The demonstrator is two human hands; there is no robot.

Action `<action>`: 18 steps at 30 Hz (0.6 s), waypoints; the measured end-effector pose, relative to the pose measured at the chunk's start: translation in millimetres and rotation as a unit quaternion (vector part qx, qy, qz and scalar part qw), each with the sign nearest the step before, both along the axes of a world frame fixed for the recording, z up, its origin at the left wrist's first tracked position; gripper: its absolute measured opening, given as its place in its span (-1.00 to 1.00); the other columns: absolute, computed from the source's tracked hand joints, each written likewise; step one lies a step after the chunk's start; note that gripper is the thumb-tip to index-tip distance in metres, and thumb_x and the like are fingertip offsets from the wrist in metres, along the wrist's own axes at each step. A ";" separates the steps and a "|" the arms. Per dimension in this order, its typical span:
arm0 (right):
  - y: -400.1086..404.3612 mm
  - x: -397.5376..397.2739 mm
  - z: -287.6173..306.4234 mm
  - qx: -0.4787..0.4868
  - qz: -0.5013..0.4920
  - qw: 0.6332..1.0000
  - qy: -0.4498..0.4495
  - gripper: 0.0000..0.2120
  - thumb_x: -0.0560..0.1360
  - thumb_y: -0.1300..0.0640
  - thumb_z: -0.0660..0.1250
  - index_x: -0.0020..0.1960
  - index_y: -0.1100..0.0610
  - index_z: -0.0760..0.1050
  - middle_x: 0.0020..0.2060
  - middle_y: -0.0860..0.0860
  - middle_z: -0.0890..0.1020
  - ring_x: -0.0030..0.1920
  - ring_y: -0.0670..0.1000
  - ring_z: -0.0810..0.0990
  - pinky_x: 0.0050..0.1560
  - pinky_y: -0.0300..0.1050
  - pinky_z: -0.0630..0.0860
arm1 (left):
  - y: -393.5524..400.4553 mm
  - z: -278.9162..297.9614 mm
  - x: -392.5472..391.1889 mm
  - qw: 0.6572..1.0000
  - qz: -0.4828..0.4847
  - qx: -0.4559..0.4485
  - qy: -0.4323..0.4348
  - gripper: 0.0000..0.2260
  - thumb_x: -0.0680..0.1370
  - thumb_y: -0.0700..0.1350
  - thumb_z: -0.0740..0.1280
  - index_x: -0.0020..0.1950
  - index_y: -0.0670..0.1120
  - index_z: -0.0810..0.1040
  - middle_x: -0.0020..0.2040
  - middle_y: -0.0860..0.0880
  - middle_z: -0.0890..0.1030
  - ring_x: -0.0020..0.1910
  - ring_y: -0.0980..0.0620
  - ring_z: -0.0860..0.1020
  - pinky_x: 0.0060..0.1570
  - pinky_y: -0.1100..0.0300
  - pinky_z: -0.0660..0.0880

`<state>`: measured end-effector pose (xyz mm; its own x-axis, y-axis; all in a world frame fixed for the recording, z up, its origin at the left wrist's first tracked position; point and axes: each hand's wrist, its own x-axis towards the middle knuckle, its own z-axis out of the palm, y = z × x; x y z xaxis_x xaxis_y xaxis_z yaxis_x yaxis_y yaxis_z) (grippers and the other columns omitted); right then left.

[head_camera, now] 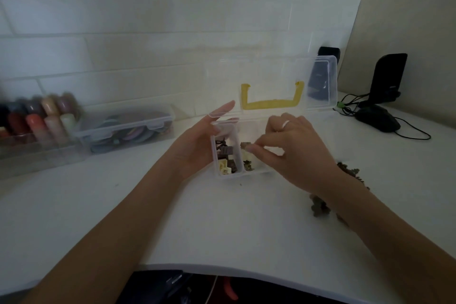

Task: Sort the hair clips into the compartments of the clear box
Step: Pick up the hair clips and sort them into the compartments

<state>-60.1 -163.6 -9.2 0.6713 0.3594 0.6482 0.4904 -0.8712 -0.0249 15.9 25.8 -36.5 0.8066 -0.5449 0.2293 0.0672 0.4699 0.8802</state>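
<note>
2 hands work the small clear plastic compartment box (228,175) mid-surface: the left hand (197,143), fingers straight, steadies its left wall, while the right hand (286,145) pinches a small olive-green hair clip (245,145) over the middle compartment. Released early, that clip could catch the divider and fall among the brown and cream clips (225,158) in the left compartment, mixing colours.

reaching in with both bare arms, left hand (197,140) lying flat with straight fingers, right hand (288,145) curling, pinching with fingertips (251,147).

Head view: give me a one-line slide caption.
Right hand pinches a small hair clip over the open clear box, left hand steadying its side.
</note>
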 end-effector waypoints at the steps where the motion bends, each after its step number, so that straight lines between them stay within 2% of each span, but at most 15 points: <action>1: -0.3 -1.7 0.0 -0.009 0.011 1.000 0.008 -0.62 0.48 -0.18 0.14 -0.20 -0.01 0.65 -0.36 -0.10 0.36 -0.26 -0.08 0.29 -0.22 -0.13 0.14 | -0.4 0.4 0.4 1.000 0.001 -0.001 0.000 -0.57 0.32 -0.13 0.31 0.19 0.05 0.60 0.11 -0.09 0.63 0.09 -0.05 0.60 -0.04 0.03 0.56; 5: 6.7 -4.5 -3.1 -0.082 -0.019 0.996 -0.002 -0.61 0.49 -0.18 0.06 -0.06 -0.09 0.65 -0.32 -0.07 0.36 -0.25 -0.05 0.27 -0.19 -0.11 0.18 | 0.7 0.0 -0.3 1.000 -0.010 -0.002 -0.010 -0.54 0.35 -0.16 0.29 0.24 0.04 0.55 0.13 -0.11 0.63 0.09 -0.07 0.60 -0.08 0.03 0.56; 9: 6.7 -7.1 -1.3 -0.083 -0.049 0.995 -0.008 -0.57 0.49 -0.17 0.04 0.06 -0.04 0.62 -0.26 -0.01 0.46 -0.22 0.04 0.42 -0.19 -0.09 0.18 | 0.1 -0.1 -1.8 1.000 -0.018 -0.005 -0.019 -0.54 0.35 -0.19 0.31 0.25 0.03 0.55 0.16 -0.13 0.62 0.12 -0.09 0.59 0.00 0.00 0.55; 11: 4.7 -7.5 2.4 -0.064 -0.051 0.997 -0.003 -0.56 0.50 -0.19 0.03 -0.04 -0.07 0.65 -0.28 -0.03 0.41 -0.22 0.03 0.39 -0.19 -0.09 0.11 | -0.3 0.2 -0.9 1.000 -0.010 0.003 -0.019 -0.55 0.34 -0.15 0.30 0.24 0.04 0.56 0.16 -0.12 0.61 0.12 -0.08 0.58 0.00 -0.01 0.55; 13: 4.4 -7.9 3.1 -0.068 -0.052 0.996 0.013 -0.53 0.50 -0.22 0.01 -0.16 -0.08 0.67 -0.28 -0.03 0.41 -0.21 0.02 0.36 -0.18 -0.05 0.11 | -0.3 0.2 0.0 1.000 -0.003 0.007 -0.015 -0.54 0.31 -0.14 0.31 0.22 0.06 0.58 0.14 -0.10 0.61 0.10 -0.06 0.59 -0.05 0.02 0.56; 14: 5.2 -7.9 2.1 -0.080 -0.057 0.995 0.017 -0.52 0.50 -0.23 0.00 -0.16 -0.09 0.67 -0.26 -0.02 0.43 -0.20 0.03 0.37 -0.16 -0.04 0.13 | -0.3 0.3 0.1 1.000 -0.003 0.007 -0.016 -0.54 0.31 -0.15 0.31 0.20 0.06 0.58 0.13 -0.09 0.63 0.09 -0.05 0.60 -0.06 0.03 0.56; 18: 8.3 -7.1 -5.0 -0.111 -0.089 0.989 0.030 -0.51 0.50 -0.24 -0.04 0.08 -0.09 0.59 -0.14 0.02 0.48 -0.12 0.06 0.41 -0.11 -0.03 0.20 | -0.3 0.6 -1.4 0.999 -0.020 0.001 -0.030 -0.57 0.38 -0.18 0.26 0.23 0.04 0.56 0.15 -0.12 0.63 0.11 -0.09 0.59 0.01 0.00 0.56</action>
<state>-67.1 -155.3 -14.1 0.7719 0.3611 0.5232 0.3317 -0.9309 0.1532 14.5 25.5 -36.0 0.7691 -0.5770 0.2749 0.0335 0.4659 0.8842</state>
